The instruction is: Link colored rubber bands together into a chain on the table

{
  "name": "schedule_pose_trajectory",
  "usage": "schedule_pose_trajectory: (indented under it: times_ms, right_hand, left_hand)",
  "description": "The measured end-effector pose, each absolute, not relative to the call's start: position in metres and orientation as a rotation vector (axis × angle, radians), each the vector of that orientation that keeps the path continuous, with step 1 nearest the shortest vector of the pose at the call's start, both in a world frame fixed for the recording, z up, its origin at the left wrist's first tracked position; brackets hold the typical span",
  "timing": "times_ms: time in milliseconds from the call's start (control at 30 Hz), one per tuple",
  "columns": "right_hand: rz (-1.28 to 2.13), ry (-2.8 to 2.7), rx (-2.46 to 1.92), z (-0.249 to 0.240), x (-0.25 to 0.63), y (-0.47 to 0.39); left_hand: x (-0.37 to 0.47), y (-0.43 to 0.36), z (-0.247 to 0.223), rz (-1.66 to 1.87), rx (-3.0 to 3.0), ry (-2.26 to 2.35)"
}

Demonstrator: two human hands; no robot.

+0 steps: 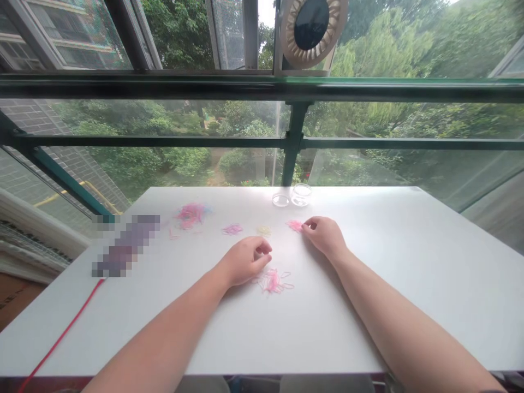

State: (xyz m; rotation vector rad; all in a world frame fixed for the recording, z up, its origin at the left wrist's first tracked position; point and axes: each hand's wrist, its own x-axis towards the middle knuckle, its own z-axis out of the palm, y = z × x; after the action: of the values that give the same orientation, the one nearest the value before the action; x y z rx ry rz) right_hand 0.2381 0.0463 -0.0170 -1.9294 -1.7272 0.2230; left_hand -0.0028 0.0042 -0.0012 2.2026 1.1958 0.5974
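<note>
In the head view we find small loop-like bands in piles on the white desk (429,262). The loose pink pile (274,282) lies nearest the near edge, just beside our left hand (246,259), perhaps so that single bands are easy to reach. That hand is half open, a gap between thumb and fingers; we see nothing in it. Our right hand (326,236) touches the bright pink pile (293,224), thumb and forefinger close together; we cannot tell whether they grip a band.

Leftward from there, in a row roughly along the far edge, sit the yellow pile (264,231) and the purple pile (232,229), apart, we judge, to keep colours separate. The larger mixed pile (190,215) lies towards the far left corner. Two clear round dishes (302,201) stand at the far edge, beyond the work.

The loose bands point various ways, with no common axis; one at the right lies nearly parallel to the near edge. The bright pink pile seems longest left to right.
</note>
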Motion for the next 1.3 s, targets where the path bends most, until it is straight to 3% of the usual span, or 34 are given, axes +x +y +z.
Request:
schedule_pose_trajectory:
  times_ms: [967,1300]
  right_hand:
    - [0.146,-1.877,-1.489,-0.009,0.238,0.030]
    - [0.512,-2.227,-1.242,-0.005,0.218,0.012]
  left_hand:
    - [-0.022,0.006,0.008,0.362,2.217,1.062]
    - [-0.018,0.006,0.010,0.324,2.286,1.111]
